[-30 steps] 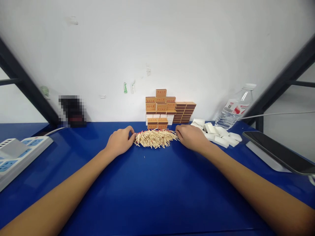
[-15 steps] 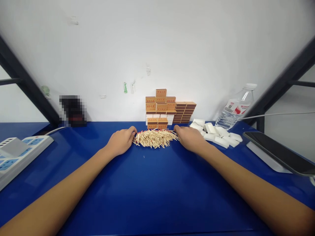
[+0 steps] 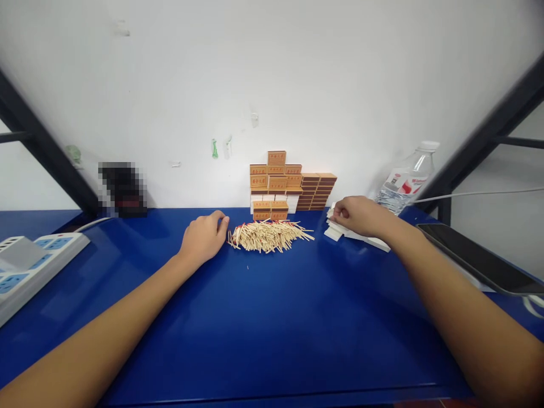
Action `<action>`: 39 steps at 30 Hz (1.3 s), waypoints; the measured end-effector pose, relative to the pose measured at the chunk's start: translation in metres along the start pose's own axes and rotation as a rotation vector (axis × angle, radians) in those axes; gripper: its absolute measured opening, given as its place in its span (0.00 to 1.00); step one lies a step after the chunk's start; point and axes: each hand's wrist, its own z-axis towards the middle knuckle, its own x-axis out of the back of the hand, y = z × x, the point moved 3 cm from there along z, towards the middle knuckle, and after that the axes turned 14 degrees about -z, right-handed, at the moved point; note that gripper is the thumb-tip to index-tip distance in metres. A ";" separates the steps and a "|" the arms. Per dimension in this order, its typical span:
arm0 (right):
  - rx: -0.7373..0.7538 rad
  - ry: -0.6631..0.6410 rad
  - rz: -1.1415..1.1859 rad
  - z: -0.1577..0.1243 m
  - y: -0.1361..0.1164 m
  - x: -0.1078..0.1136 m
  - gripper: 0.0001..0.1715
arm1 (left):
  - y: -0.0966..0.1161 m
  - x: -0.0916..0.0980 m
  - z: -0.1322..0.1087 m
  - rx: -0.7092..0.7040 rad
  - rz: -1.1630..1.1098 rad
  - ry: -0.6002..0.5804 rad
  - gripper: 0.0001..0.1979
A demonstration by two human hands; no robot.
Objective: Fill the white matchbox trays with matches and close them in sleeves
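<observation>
A heap of wooden matches (image 3: 267, 236) lies on the blue table (image 3: 272, 317). My left hand (image 3: 203, 237) rests with curled fingers on the table, just left of the heap's red-tipped ends, and nothing shows in it. My right hand (image 3: 358, 216) is over the pile of white inner trays (image 3: 338, 232) to the right of the heap, its fingers pinched on one of them. Stacked orange matchboxes (image 3: 276, 184) and brown sleeves (image 3: 318, 191) stand against the wall behind the heap.
A water bottle (image 3: 406, 180) stands at the back right. A dark phone (image 3: 478, 258) lies on the right. A white power strip (image 3: 29, 263) sits at the left edge. A dark blurred object (image 3: 123, 190) stands against the wall at left. Black frame bars run on both sides.
My right hand has left the right end of the match heap and moved right onto the white trays. My left hand has drawn back slightly from the heap.
</observation>
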 end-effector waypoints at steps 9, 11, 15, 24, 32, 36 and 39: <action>0.541 -0.142 0.636 -0.043 -0.088 0.054 0.19 | 0.063 0.005 -0.045 -0.538 -0.372 0.078 0.18; 0.663 -0.207 0.691 -0.054 -0.112 0.056 0.16 | 0.072 -0.007 -0.056 -0.511 -0.400 -0.100 0.23; 0.606 -0.185 0.763 -0.052 -0.127 0.043 0.17 | 0.077 -0.020 -0.061 -0.420 -0.390 -0.309 0.28; 0.038 0.359 0.604 -0.016 -0.120 0.015 0.17 | 0.072 -0.026 -0.058 -0.376 -0.381 -0.380 0.19; 0.141 0.367 0.392 -0.017 -0.126 0.018 0.08 | 0.073 -0.025 -0.057 -0.363 -0.382 -0.409 0.19; 0.154 0.399 0.247 -0.017 -0.121 0.016 0.11 | 0.073 -0.025 -0.057 -0.356 -0.378 -0.410 0.19; 0.116 0.472 0.344 -0.016 -0.111 0.019 0.11 | 0.073 -0.025 -0.056 -0.351 -0.384 -0.398 0.19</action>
